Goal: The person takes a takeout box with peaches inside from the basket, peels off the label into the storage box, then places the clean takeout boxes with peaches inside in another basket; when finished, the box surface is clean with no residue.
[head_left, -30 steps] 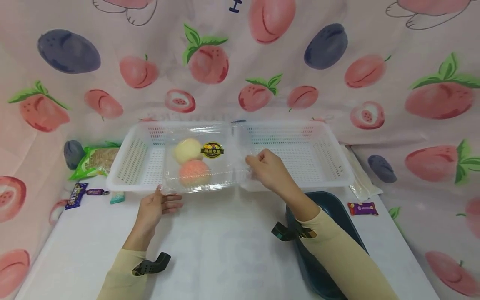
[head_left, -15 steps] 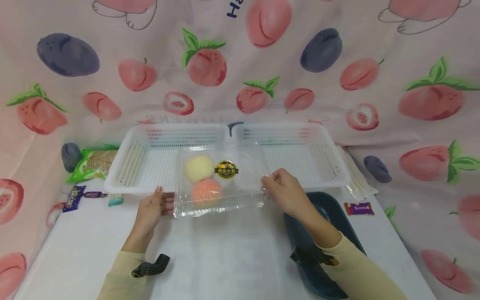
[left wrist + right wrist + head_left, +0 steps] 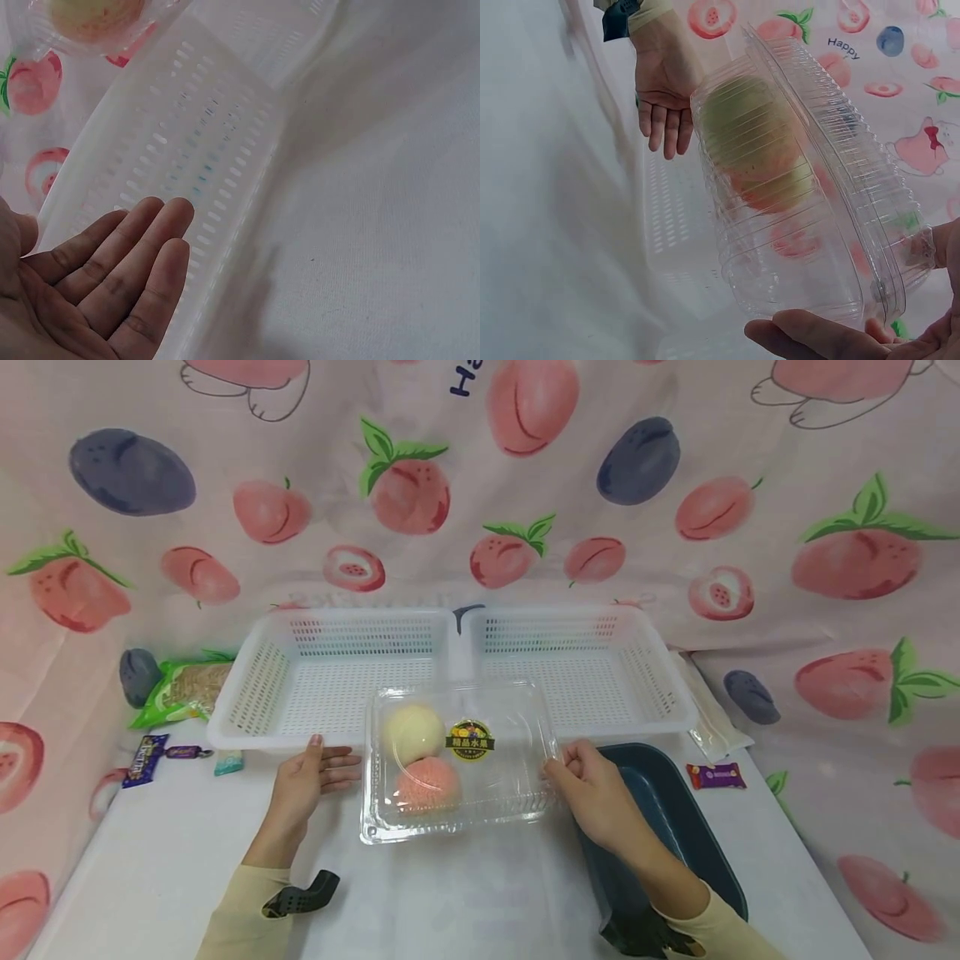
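Note:
A clear plastic clamshell box (image 3: 510, 727) with a black-and-gold label is held in the air by my right hand (image 3: 596, 789), which grips its right end. Inside, at its left end, lie a pale yellow round fruit (image 3: 414, 733) and a pinkish-orange round fruit (image 3: 427, 783); their exact kind is unclear. The lid looks closed. My left hand (image 3: 303, 781) is beside the box's left end, fingers extended, holding nothing. In the left wrist view, those fingers (image 3: 135, 277) show apart from the box. The right wrist view shows right-hand fingers (image 3: 817, 334) under the box's end.
Two white perforated baskets, left (image 3: 258, 693) and right (image 3: 660, 693), stand side by side at the back. A dark blue tray (image 3: 660, 777) lies under my right forearm. Small wrapped snacks (image 3: 145, 760) and a green bag (image 3: 187, 689) lie left, a purple packet (image 3: 716, 776) right.
My right hand has brought the box from over the baskets toward me and slightly right. The left hand has stayed nearly in place, fingers still extended.

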Motion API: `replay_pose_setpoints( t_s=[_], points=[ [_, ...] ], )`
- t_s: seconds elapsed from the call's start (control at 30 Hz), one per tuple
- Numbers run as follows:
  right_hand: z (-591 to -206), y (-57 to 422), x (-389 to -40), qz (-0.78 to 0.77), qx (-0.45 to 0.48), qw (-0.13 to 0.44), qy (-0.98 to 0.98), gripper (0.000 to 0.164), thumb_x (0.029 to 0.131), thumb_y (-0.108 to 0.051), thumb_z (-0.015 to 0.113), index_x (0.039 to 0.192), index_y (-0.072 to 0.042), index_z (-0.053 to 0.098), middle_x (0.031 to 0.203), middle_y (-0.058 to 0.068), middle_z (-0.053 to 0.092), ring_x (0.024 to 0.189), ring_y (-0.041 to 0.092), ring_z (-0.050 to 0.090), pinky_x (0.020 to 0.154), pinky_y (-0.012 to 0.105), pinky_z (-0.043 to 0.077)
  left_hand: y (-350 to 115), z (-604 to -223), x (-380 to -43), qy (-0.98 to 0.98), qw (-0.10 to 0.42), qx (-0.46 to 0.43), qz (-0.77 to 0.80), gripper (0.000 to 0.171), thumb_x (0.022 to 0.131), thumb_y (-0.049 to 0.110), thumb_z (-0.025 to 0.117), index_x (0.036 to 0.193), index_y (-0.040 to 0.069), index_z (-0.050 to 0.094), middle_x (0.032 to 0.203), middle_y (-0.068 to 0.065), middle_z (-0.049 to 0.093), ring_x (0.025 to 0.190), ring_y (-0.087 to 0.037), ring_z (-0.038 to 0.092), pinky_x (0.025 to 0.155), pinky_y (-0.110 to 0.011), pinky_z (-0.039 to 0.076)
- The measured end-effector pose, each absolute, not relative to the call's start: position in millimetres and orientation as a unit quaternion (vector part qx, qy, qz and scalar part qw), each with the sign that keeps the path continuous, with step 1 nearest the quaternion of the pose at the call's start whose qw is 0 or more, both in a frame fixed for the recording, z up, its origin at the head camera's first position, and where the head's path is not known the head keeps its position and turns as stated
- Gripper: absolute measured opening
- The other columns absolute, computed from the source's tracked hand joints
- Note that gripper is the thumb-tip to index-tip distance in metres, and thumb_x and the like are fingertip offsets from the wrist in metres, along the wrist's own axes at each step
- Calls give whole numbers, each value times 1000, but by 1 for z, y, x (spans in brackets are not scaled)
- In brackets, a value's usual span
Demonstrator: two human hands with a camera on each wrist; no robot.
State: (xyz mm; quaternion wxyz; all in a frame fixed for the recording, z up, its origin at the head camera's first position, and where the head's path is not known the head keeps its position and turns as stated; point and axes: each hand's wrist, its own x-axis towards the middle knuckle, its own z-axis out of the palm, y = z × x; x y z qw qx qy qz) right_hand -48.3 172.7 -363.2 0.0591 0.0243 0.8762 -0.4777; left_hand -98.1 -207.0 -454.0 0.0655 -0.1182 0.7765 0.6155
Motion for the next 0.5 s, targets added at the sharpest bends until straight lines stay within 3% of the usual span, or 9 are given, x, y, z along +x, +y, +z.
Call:
replay_pose_setpoints(
  t_s=[0.5],
  points=[
    [-377,181,-11,-506,61,75,857,19,102,-21,63,107,-4,58,74,3,59,63,14,50,51,26,39,-208,-453,-97,769,63,-101,629,80,112,56,24,136,-13,58,119,-16,77,86,-1,77,83,-24,63]
  ],
)
